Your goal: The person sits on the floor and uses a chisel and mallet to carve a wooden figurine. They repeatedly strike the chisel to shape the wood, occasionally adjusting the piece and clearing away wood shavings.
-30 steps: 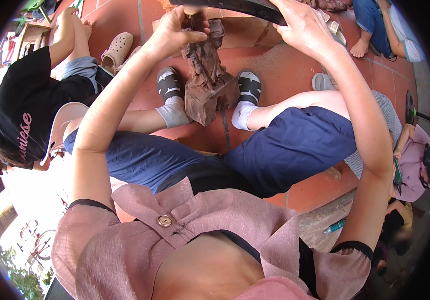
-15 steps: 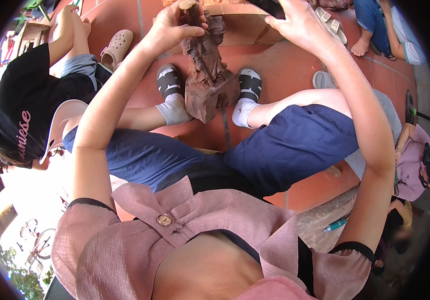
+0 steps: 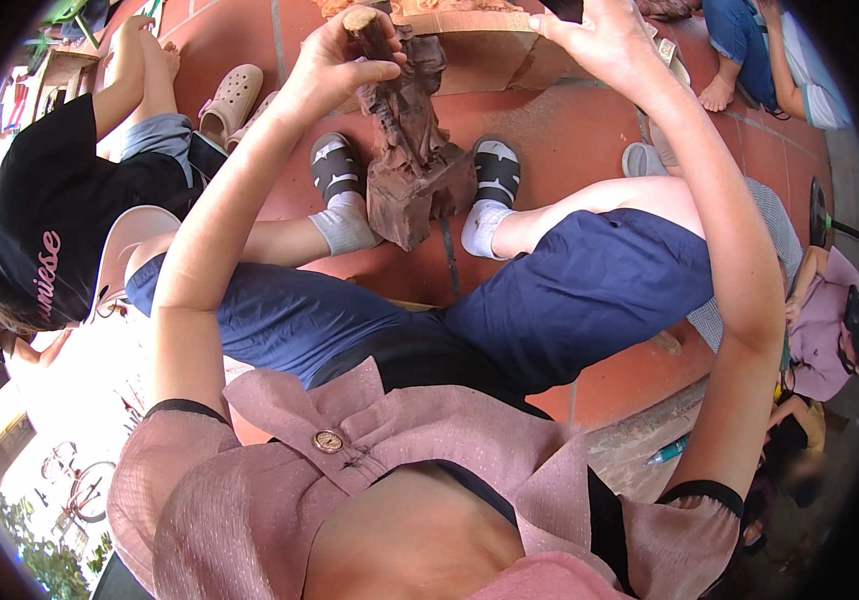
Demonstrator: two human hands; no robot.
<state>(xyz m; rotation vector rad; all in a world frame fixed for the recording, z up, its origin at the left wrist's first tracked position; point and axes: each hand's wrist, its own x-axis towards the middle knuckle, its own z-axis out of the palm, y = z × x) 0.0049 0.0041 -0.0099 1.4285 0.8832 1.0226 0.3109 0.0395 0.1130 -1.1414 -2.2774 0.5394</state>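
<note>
A brown carved wooden figure (image 3: pixel 412 150) stands on the red tiled floor between my two sandalled feet. My left hand (image 3: pixel 340 55) grips the top of the carving, fingers curled around its upper end. My right hand (image 3: pixel 605 35) is raised at the top edge, closed on a dark object (image 3: pixel 562 8) that is mostly cut off by the frame. Both arms reach forward over my blue-trousered knees.
A person in a black shirt (image 3: pixel 50 230) sits close on my left, with beige clogs (image 3: pixel 225 95) beside them. A pale wooden block (image 3: pixel 490 40) lies behind the carving. More seated people are at the right (image 3: pixel 820 320) and upper right (image 3: pixel 760 60). A turquoise pen (image 3: pixel 668 450) lies on the ground.
The view has tilted so the carving sits lower in the frame. My right hand has lifted the dark object up to the top edge. My left hand keeps its hold on the carving's top.
</note>
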